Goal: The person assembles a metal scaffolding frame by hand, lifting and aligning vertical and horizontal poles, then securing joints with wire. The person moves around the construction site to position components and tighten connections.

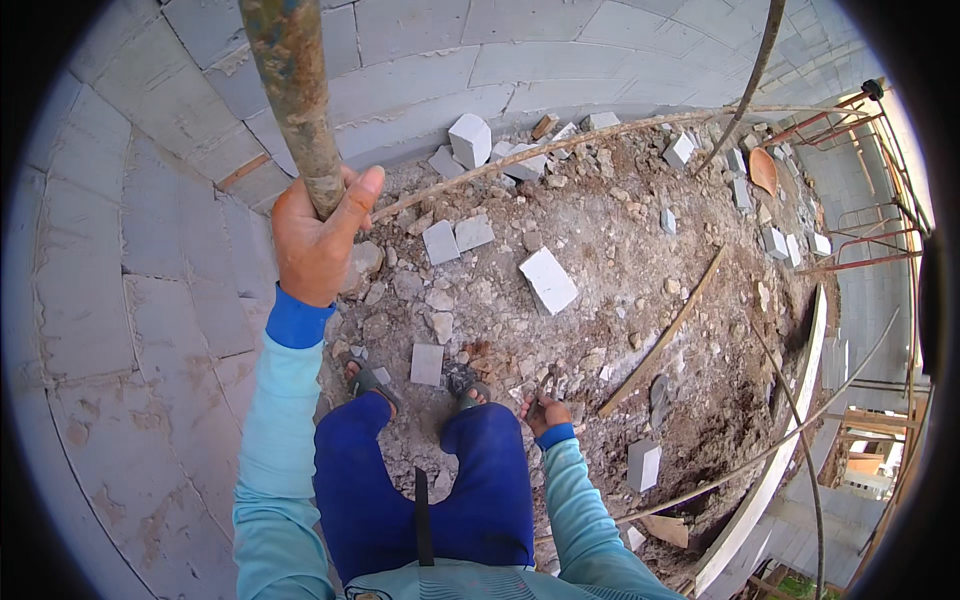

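Observation:
My left hand (318, 238) is wrapped round a thick, rusty, paint-stained metal pole (290, 95), which rises out of the top of the view. The thumb lies up along the pole. Low beside my right knee, my right hand (547, 412) has its fingers curled together. Something small and dark may be at its fingertips, too small to name. Below that hand lies rubble ground (600, 330). A pale block piece (427, 364) sits between my feet, and a larger white block (548, 280) lies farther ahead.
Grey block walls (180, 300) stand at left and ahead. Broken blocks (470, 140) lie along the wall base. A wooden strip (663, 332), a long pale plank (770, 470) and thin bent rods (745, 90) cross the right side. Red scaffold frames (870, 240) stand at far right.

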Demonstrator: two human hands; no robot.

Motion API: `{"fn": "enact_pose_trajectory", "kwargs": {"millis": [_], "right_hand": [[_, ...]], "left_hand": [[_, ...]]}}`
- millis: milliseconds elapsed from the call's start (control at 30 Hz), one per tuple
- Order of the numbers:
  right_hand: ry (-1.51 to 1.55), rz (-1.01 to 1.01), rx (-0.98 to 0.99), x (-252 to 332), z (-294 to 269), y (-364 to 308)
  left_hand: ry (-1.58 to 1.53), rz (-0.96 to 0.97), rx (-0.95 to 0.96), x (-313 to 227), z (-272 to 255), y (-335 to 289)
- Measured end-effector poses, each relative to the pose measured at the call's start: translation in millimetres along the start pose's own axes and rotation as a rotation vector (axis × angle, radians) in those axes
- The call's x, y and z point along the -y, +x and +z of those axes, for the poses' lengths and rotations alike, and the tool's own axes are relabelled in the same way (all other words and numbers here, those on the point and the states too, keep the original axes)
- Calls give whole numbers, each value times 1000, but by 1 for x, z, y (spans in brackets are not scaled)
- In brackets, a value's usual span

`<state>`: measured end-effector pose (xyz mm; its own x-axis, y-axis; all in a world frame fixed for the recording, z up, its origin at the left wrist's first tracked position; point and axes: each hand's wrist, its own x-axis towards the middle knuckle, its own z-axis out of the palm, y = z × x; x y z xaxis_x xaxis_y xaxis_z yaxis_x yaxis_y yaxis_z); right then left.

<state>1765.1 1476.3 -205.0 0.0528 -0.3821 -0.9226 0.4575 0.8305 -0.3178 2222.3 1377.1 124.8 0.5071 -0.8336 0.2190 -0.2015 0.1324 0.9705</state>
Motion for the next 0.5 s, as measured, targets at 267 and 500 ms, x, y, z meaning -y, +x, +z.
{"fn": "enact_pose_trajectory", "kwargs": {"millis": [267, 500], "right_hand": [[51, 20, -99, 18, -24, -5], [99, 116, -98, 65, -56, -19]], "left_hand": [[100, -42, -182, 1, 9, -24], [457, 204, -158, -105, 78, -91]]}}
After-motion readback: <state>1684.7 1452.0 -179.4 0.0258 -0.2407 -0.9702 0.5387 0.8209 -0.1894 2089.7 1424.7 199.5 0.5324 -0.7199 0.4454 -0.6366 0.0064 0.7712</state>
